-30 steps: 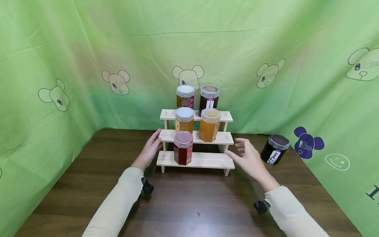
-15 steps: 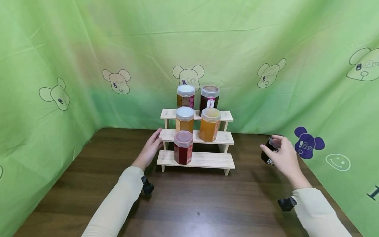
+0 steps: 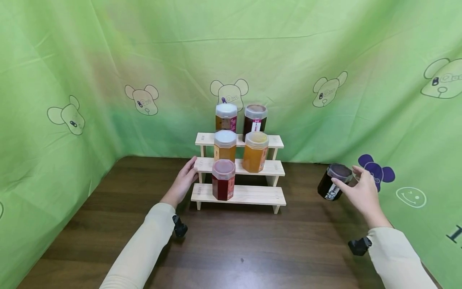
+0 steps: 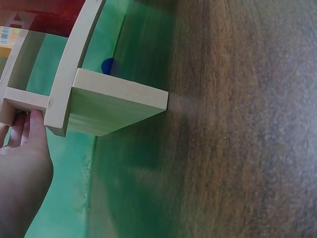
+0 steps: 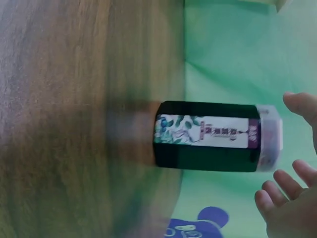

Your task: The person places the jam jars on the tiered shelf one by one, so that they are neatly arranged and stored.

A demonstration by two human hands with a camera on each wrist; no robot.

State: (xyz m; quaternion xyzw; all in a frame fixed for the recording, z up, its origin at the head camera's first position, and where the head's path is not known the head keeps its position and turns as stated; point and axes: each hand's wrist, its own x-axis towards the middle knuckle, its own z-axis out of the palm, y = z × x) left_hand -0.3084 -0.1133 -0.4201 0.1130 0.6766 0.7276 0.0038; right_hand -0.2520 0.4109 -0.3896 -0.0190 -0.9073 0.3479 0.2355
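A three-tier wooden stand [image 3: 256, 195] stands mid-table with jars on its steps. My left hand [image 3: 184, 180] holds the left end of its middle step; in the left wrist view the fingers [image 4: 37, 126] bend against the wood. At the right, a dark jar [image 3: 330, 186] with a clear lid and white label stands upright on the table. My right hand [image 3: 362, 192] is beside its lid, thumb and fingers spread. In the right wrist view a gap shows between that hand [image 5: 297, 198] and the jar [image 5: 208, 161].
On the bottom step is a red jar [image 3: 223, 184]. The middle step bears an amber jar [image 3: 224, 151] and an orange jar [image 3: 254, 156]. A brown jar [image 3: 225, 120] and a dark jar [image 3: 254, 120] are on top. A green printed cloth [image 3: 173, 60] hangs behind the brown table [image 3: 231, 249].
My right hand has moved right, from beside the stand to over the dark jar, then slightly past it to its right side. The left hand and the jars have stayed put.
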